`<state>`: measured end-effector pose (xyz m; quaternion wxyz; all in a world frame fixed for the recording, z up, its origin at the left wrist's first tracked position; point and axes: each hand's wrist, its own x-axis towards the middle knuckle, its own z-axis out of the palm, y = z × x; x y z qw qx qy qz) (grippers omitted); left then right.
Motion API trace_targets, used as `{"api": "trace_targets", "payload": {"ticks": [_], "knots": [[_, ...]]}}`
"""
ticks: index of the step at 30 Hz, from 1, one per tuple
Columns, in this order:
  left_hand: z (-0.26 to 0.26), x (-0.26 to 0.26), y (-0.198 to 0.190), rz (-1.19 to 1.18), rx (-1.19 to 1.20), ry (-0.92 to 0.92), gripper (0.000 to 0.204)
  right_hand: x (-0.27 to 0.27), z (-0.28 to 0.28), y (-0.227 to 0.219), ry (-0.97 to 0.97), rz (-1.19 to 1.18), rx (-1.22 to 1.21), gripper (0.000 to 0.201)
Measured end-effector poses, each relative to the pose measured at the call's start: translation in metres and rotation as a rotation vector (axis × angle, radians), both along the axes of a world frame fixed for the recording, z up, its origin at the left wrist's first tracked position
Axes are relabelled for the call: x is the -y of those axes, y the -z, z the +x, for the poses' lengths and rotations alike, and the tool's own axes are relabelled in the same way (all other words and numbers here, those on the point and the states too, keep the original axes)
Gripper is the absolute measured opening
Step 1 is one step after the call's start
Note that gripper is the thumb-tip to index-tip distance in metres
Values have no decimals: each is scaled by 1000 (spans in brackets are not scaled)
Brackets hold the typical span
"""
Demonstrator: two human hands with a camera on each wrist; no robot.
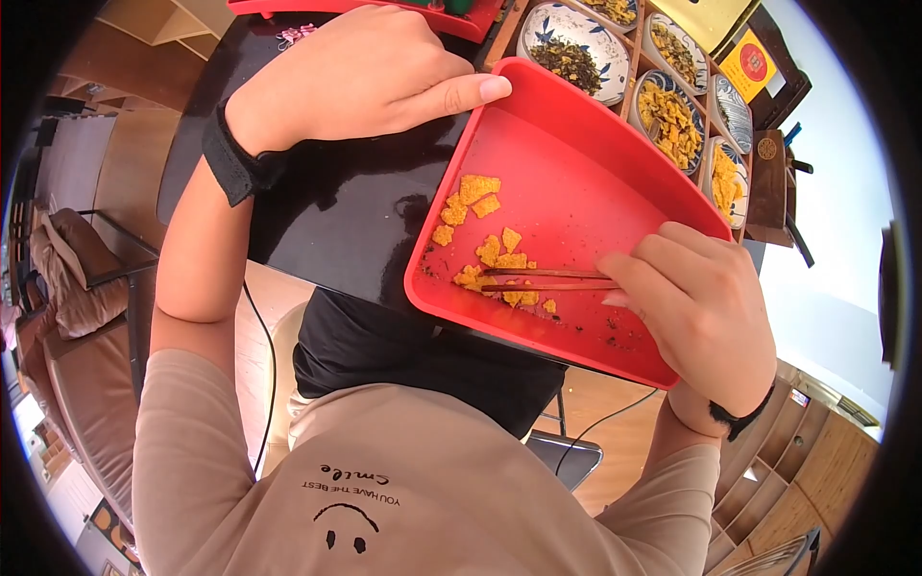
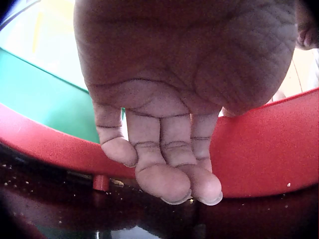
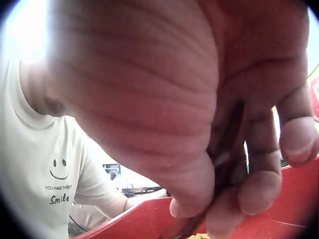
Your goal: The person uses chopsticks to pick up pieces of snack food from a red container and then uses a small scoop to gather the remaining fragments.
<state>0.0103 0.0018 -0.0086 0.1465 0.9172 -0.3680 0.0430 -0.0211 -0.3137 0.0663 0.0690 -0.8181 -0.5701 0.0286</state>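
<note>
A deep red tray (image 1: pixel 567 192) with raised walls sits at the front edge of the black table. My left hand (image 1: pixel 355 82) holds its far-left corner, thumb on the rim; in the left wrist view the fingers (image 2: pixel 162 179) bend down outside the wall. My right hand (image 1: pixel 696 302) grips a pair of reddish-brown chopsticks (image 1: pixel 552 286) low over the tray's near side. Their tips meet a flat yellow piece (image 1: pixel 471 277) in the near-left corner. Several more yellow flakes (image 1: pixel 477 187) lie along the left wall, with dark crumbs (image 1: pixel 612 340) scattered near the front wall.
Behind the tray stands a wooden divided box (image 1: pixel 634 96) holding patterned dishes, one with dark dried leaves (image 1: pixel 567 62), others with yellow bits (image 1: pixel 669 125). Another red tray (image 1: pixel 461 21) lies at the back. A brown holder (image 1: pixel 771 192) stands at the right.
</note>
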Motion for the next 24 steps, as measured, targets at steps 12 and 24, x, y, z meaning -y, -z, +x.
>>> {"api": "trace_targets", "payload": {"ticks": [12, 24], "knots": [[0, 0, 1, 5, 21, 2, 62, 5, 2, -2, -24, -45, -12, 27], [0, 0, 0, 10, 21, 3, 61, 5, 1, -1, -25, -114, 44, 22]]}}
